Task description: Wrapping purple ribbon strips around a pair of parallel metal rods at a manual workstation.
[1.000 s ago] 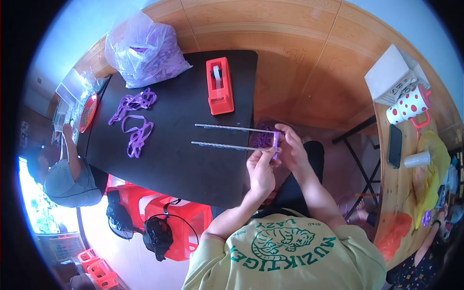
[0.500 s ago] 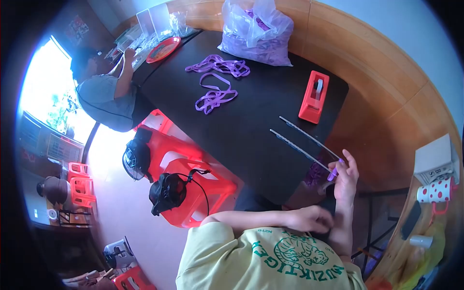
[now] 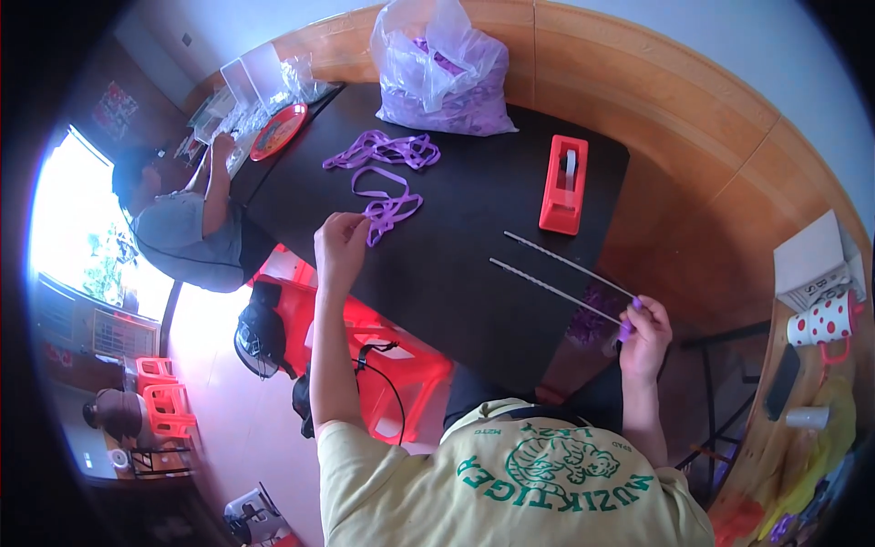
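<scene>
My left hand (image 3: 341,252) reaches over the table's near-left side, its fingertips pinched together at the edge of a purple ribbon (image 3: 394,211). The ribbon lies loosely looped on the black table (image 3: 437,301). Another tangled heap of purple ribbon (image 3: 383,149) is just beyond it. In my right hand (image 3: 645,339), at the table's right edge, are two long thin silver rods with purple ends (image 3: 565,287). They point up and left over the tabletop, roughly parallel and apart. Whether they join inside the hand is hidden.
A clear bag of purple ribbon (image 3: 444,96) stands at the back, and a red tape dispenser (image 3: 563,187) at the right. Red stools (image 3: 410,369) stand left of me. Another person (image 3: 187,228) works at the far left by a red tray (image 3: 279,133). A dotted mug (image 3: 820,321) sits right.
My left hand has gone from beside my right forearm out to the left, to the looped ribbon. The right hand still holds the rods. The view has shifted a little.
</scene>
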